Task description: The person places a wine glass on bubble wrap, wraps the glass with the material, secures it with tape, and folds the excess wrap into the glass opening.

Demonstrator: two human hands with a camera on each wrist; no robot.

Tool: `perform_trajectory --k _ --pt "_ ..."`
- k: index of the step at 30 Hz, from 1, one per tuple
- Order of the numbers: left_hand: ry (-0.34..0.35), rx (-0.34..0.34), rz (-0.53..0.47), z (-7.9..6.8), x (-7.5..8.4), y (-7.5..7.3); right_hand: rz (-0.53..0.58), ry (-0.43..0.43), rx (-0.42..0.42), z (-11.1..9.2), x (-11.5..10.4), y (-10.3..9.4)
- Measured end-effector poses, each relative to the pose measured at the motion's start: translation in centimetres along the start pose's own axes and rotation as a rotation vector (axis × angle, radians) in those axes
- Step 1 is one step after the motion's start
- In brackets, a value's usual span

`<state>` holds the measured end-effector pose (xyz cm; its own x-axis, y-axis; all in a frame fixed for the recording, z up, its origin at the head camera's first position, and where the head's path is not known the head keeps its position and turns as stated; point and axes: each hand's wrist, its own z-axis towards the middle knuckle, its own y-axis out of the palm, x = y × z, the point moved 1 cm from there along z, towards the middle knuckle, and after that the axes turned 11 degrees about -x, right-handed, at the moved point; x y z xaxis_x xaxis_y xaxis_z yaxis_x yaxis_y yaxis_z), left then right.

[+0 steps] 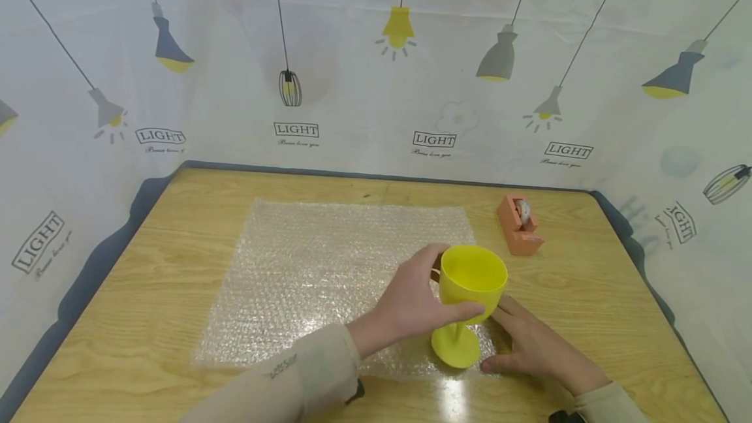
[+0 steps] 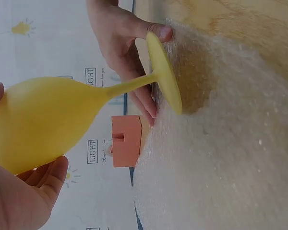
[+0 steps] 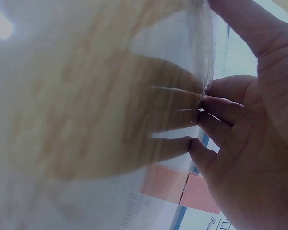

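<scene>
My left hand (image 1: 414, 299) grips a yellow goblet (image 1: 473, 269) by its bowl, thumb on the near side and fingers round the far side. In the left wrist view the goblet (image 2: 48, 117) leans a little, its round foot close over the bubble wrap (image 2: 240, 143); whether the foot touches cannot be told. My right hand (image 1: 537, 344) rests at the right edge of the bubble wrap sheet (image 1: 329, 260), just right of the goblet's foot. Seen from the right wrist, its fairly straight fingers (image 3: 225, 109) touch down along that edge, with nothing held.
A salmon-pink tape dispenser (image 1: 519, 226) with a roll of tape stands at the back right, beyond my right hand. The wooden table (image 1: 135, 292) carries the flat wrap. A white cloth wall (image 1: 352, 83) with printed lamps encloses the back and sides.
</scene>
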<state>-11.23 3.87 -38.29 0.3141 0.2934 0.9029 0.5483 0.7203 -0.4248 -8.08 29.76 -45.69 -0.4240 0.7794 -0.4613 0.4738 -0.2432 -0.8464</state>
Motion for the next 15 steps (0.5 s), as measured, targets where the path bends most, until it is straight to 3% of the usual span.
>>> perform_trajectory --k 10,15 --pt "-0.154 0.022 -0.15 1.3 -0.4 -0.2 -0.019 0.0 0.018 -0.1 -0.2 0.0" --pt "-0.208 0.035 -0.162 1.9 -0.6 -0.2 -0.01 0.011 0.009 -0.2 -0.2 0.0"
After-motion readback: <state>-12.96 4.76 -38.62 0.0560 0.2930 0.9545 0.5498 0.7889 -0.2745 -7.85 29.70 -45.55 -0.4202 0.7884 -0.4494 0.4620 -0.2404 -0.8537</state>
